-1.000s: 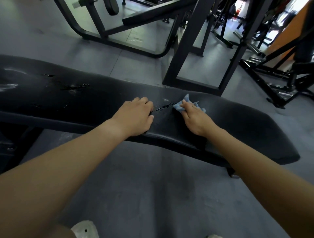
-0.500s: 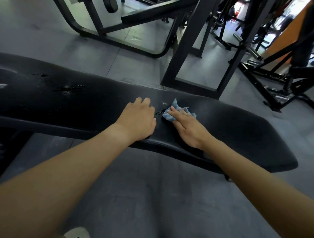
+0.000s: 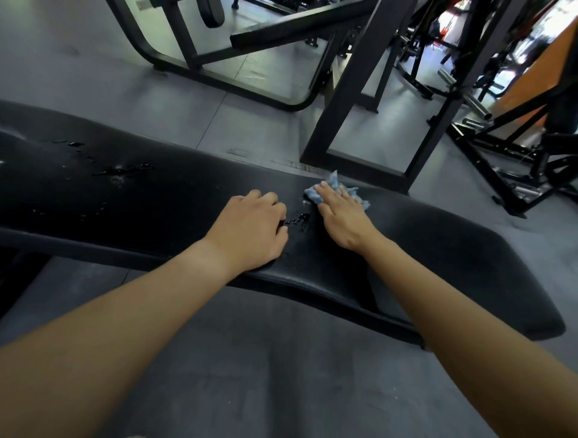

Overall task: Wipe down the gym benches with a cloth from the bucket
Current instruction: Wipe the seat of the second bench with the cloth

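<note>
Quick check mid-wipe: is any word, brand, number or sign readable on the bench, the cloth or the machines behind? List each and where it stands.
No text can be read in this view.
bench: black pad, no label or brand shows.
cloth: blue, no print visible.
pale patch on the machine frame at the top edge: too small and blurred to tell whether it is a label.

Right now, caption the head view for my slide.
Right hand presses a blue cloth flat on the black bench; left hand rests beside water drops.
</note>
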Tool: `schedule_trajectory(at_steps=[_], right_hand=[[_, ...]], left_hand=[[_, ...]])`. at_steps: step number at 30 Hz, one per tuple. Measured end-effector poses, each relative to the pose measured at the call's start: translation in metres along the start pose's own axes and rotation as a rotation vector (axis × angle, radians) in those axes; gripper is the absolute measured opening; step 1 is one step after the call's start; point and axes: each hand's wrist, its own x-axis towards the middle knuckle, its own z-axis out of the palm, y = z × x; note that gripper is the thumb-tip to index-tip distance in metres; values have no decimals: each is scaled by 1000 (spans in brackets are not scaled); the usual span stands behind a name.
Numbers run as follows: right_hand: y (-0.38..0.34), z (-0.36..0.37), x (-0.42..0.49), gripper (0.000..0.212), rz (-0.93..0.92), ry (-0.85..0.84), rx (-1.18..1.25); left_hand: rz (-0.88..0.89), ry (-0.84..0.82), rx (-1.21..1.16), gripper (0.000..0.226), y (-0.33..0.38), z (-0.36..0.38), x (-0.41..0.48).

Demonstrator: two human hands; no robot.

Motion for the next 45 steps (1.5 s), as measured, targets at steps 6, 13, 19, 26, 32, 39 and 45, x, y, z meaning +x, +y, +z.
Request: schedule_trajectory(at_steps=[6, 13, 19, 26, 32, 39, 45], right_hand=[[22, -6, -3, 49, -135, -21, 20], [2, -4, 33, 51, 103, 75, 28], [-12, 1, -12, 50, -206, 25, 65], [23, -9, 13, 48, -58, 106, 78], [-7, 3, 6, 52, -40, 127, 163], [-6, -2, -34, 40, -266, 38, 139], [5, -5, 29, 38, -72, 88, 168]], left_hand=[[-26, -5, -20, 32, 3, 1, 5], [-29, -13, -35, 32, 2, 0, 4], [-14, 9, -16, 32, 1, 0, 7], [5, 12, -49, 32, -5, 3, 2], [20, -4, -33, 35, -7, 1, 1], [15, -5, -27, 35, -7, 1, 1], [21, -10, -34, 33, -9, 1, 0]])
